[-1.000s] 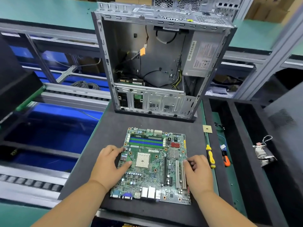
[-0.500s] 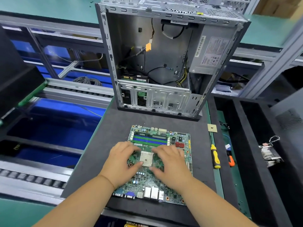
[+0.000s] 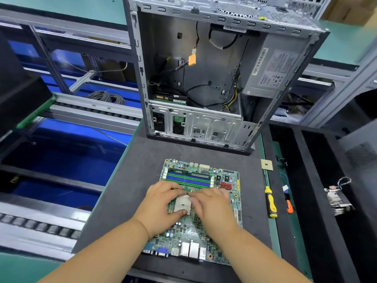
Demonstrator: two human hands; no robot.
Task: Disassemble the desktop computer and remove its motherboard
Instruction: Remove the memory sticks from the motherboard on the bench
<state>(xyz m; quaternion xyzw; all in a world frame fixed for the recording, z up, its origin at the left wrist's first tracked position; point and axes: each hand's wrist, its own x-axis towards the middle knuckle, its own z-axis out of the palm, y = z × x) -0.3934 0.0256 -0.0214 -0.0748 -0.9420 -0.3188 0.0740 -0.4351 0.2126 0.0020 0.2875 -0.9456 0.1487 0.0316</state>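
Both hands have moved in from the board edges: left hand (image 3: 161, 209) pinches the CPU socket (image 3: 182, 205), right hand (image 3: 212, 207) fingers together, apparently at its lever. Motherboard (image 3: 222, 180) lies on the mat (image 3: 132, 172), already out of the case (image 3: 216, 78).

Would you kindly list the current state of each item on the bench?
computer case: upright, side open, board bay empty
motherboard: out, flat on mat
CPU socket: empty
loose chip: on mat, right of board
screwdriver: lying unused
left hand: on socket
right hand: fingers at socket
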